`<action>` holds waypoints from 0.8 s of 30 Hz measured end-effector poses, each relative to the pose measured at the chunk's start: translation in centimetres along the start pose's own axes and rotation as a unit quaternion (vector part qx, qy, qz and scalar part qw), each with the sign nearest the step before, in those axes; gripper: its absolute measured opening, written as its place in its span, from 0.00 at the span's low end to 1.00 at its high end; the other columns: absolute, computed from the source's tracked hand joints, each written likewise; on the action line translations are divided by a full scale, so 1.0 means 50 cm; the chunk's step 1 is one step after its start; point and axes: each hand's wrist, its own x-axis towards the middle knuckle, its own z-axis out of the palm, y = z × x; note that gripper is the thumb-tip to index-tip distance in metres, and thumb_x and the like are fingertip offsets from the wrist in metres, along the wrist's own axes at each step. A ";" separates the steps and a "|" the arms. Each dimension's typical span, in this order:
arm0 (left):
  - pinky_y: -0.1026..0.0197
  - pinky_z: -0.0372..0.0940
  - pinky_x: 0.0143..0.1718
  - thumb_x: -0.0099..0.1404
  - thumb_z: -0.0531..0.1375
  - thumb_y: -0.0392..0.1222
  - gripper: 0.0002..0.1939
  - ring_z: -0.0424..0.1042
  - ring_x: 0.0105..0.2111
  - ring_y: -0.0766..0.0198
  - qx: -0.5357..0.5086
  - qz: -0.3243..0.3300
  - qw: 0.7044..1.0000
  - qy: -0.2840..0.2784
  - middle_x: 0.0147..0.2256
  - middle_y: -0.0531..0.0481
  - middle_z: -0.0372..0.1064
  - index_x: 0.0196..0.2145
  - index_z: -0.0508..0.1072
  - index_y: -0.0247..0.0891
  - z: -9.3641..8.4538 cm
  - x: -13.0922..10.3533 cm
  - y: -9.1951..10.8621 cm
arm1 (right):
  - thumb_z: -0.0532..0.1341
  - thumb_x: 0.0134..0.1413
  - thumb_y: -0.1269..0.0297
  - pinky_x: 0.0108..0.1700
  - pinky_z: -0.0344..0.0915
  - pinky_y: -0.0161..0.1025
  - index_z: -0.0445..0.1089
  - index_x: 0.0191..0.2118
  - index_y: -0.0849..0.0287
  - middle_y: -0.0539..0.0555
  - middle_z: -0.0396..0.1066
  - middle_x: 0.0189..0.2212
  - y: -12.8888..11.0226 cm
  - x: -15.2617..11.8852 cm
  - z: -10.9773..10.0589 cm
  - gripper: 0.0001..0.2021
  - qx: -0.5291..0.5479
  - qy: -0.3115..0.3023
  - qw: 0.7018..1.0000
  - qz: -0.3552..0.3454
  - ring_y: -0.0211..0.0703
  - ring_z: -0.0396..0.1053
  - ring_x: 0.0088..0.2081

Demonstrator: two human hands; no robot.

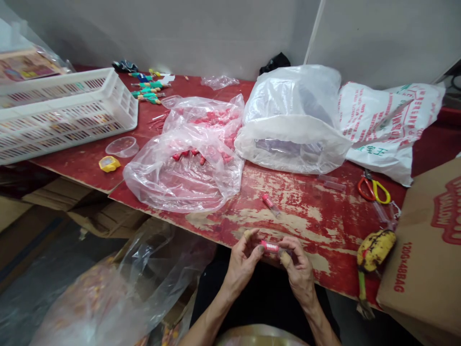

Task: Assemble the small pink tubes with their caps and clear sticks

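Both forearms [216,307] are extended toward the near edge of the counter [342,216]. Over this edge, a red-and-clear tube [270,246] is held between the hands: its red end is pinched by thumb and fingers of the left hand [245,254], and its clear end appears gripped by the right hand [297,264]. One similar tube [271,205], apparently complete, is laid just beyond. Many red pieces [196,154] are contained in the clear plastic bag [180,190] farther left; whether these are finished or pending cannot be told. Clear tubing [332,183] is left unpaired at right.
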 end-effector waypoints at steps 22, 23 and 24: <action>0.64 0.65 0.44 0.54 0.67 0.40 0.21 0.71 0.42 0.63 -0.066 -0.001 0.998 -0.012 0.43 0.50 0.73 0.46 0.71 0.43 -0.005 -0.003 -0.002 | 0.59 0.58 0.63 0.45 0.63 0.36 0.70 0.40 0.52 0.52 0.64 0.42 0.003 -0.003 0.002 0.05 0.020 -0.008 1.000 0.001 0.42 0.65 0.44; 0.64 0.65 0.43 0.55 0.66 0.41 0.21 0.71 0.43 0.62 -0.054 -0.004 0.999 -0.004 0.43 0.50 0.73 0.47 0.71 0.43 -0.005 -0.002 -0.001 | 0.59 0.58 0.63 0.45 0.63 0.36 0.70 0.40 0.52 0.52 0.64 0.42 0.002 -0.003 0.002 0.05 0.016 -0.007 1.000 -0.002 0.42 0.65 0.45; 0.65 0.66 0.41 0.56 0.66 0.42 0.20 0.71 0.41 0.63 -0.041 -0.009 0.999 0.004 0.42 0.50 0.73 0.46 0.71 0.42 -0.005 -0.002 -0.001 | 0.59 0.59 0.63 0.46 0.63 0.35 0.71 0.40 0.52 0.52 0.64 0.42 0.002 -0.003 0.002 0.05 0.011 -0.006 1.000 -0.003 0.42 0.65 0.45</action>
